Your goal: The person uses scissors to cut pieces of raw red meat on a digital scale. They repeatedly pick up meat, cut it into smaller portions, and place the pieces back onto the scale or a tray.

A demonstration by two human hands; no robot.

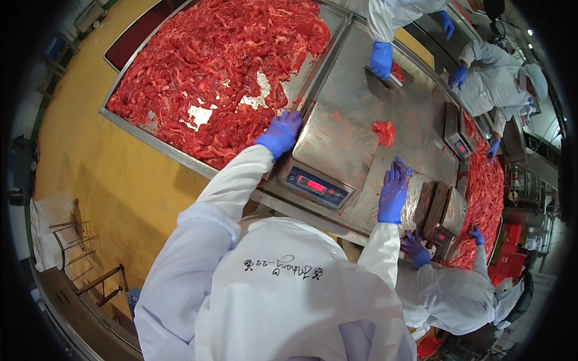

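Observation:
My left hand, in a blue glove, lies at the metal rim between the meat tray and the scale. Its fingers look outstretched beside the red meat, with no piece clearly in them. The scale has a bare steel plate and a lit red display. My right hand, also gloved in blue, is over the steel table to the right of the scale. Its fingers point away from me, extended, and nothing clear is held. A small clump of red meat sits past the scale's right edge.
Across the table a co-worker's gloved hand grips a metal object. Two more scales stand at the right, before another meat heap. A co-worker works close on my right. Yellow floor lies left.

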